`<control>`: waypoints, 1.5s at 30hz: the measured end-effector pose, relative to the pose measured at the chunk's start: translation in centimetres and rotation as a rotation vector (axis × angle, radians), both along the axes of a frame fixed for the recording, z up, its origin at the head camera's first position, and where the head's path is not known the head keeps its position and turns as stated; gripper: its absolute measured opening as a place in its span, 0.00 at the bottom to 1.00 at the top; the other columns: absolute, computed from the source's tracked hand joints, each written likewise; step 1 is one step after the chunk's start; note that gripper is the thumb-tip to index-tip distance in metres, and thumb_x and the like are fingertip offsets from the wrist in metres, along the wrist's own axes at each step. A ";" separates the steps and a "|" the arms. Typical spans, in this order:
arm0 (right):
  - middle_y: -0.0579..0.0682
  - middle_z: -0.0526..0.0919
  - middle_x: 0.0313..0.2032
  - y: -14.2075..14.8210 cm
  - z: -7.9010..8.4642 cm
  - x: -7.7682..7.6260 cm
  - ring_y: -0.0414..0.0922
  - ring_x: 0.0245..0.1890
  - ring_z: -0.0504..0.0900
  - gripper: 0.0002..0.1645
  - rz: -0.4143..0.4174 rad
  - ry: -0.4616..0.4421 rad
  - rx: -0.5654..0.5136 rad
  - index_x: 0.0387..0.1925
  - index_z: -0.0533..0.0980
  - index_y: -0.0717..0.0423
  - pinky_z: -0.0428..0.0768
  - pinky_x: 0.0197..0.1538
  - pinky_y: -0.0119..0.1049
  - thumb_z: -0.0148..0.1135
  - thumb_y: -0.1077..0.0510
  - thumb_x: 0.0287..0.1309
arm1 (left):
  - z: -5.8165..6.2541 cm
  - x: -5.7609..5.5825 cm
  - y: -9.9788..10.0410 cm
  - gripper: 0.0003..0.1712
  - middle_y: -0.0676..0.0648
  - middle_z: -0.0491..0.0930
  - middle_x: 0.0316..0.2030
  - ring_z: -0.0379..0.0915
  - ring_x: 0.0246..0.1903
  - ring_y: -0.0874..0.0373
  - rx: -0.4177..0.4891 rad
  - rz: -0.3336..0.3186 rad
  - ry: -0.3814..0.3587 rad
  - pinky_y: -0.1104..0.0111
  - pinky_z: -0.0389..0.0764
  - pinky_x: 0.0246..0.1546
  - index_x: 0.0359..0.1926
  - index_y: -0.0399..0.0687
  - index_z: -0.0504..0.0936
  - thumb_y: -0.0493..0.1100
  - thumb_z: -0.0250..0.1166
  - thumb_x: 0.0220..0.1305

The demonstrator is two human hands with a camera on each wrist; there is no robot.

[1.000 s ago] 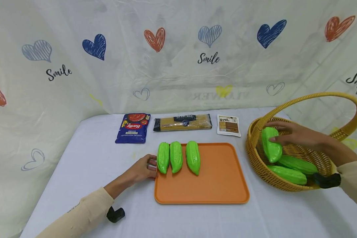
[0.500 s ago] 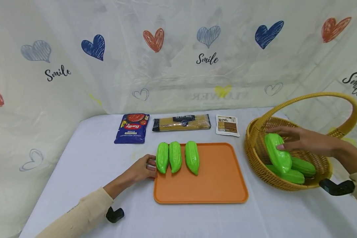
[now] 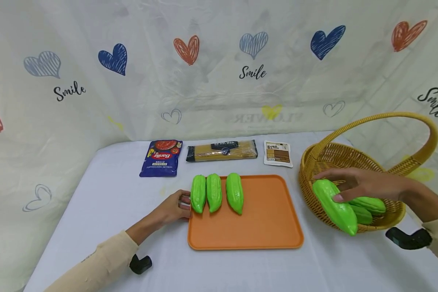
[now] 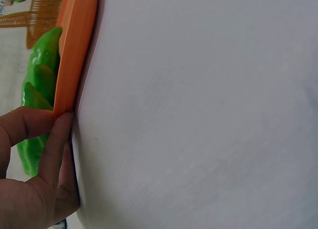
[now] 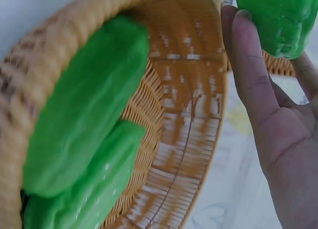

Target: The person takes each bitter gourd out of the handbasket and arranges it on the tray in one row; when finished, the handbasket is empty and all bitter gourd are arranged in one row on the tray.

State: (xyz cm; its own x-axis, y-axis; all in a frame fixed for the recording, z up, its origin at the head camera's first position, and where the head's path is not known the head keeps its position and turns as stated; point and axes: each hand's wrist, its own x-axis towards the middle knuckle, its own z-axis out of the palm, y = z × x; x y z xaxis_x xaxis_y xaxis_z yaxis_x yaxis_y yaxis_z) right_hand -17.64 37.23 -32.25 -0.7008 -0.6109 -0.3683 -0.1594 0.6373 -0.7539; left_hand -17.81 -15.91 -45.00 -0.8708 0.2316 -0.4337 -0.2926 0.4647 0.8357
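Note:
My right hand (image 3: pixel 361 184) grips a bright green bitter melon (image 3: pixel 337 209) between thumb and fingers, held above the near left rim of the wicker basket (image 3: pixel 308 202). In the right wrist view two more bitter melons (image 5: pixel 87 105) lie inside the basket, below the hand. At the left, my left hand (image 3: pixel 175 207) pinches the edge of the orange tray (image 3: pixel 263 227); in the left wrist view, thumb and finger meet on the tray rim (image 4: pixel 74 60). Three bitter melons (image 3: pixel 214 194) lie along the tray's left and upper part, two side by side and one slightly apart.
Behind the tray lie a blue sauce pouch (image 3: pixel 161 158), a pack of spaghetti (image 3: pixel 222 151) and a small white-brown sachet (image 3: pixel 278 153). The basket's tall handle (image 3: pixel 387 115) arches over its opening. A patterned cloth (image 3: pixel 211 101) hangs behind the table.
My right hand has lifted the bitter melon from inside the basket and brought it nearer, to the basket's front left rim. The left hand and the tray stay in place.

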 end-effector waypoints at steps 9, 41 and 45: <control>0.53 0.65 0.71 -1.7 0.1 0.4 0.26 0.62 0.68 0.35 0.034 -0.006 0.030 0.73 0.64 0.42 0.80 0.55 0.32 0.61 0.56 0.67 | 0.0 0.1 0.2 0.41 0.41 0.74 0.53 0.78 0.47 0.52 -0.010 0.020 -0.003 0.62 0.88 0.43 0.68 0.39 0.66 0.30 0.72 0.53; 0.57 0.65 0.69 -5.3 -1.5 0.1 0.48 0.64 0.74 0.32 0.034 0.021 -0.066 0.72 0.65 0.40 0.80 0.55 0.30 0.60 0.56 0.68 | -0.1 0.0 0.0 0.41 0.41 0.74 0.53 0.78 0.47 0.52 0.008 0.001 0.003 0.62 0.88 0.43 0.68 0.39 0.66 0.30 0.72 0.53; 0.58 0.65 0.69 -6.2 -1.7 -0.3 0.60 0.65 0.72 0.33 0.026 0.007 -0.069 0.71 0.66 0.40 0.81 0.55 0.37 0.62 0.55 0.67 | 0.0 0.1 0.0 0.41 0.40 0.74 0.53 0.78 0.47 0.51 0.000 -0.006 0.008 0.62 0.88 0.43 0.68 0.38 0.66 0.30 0.72 0.54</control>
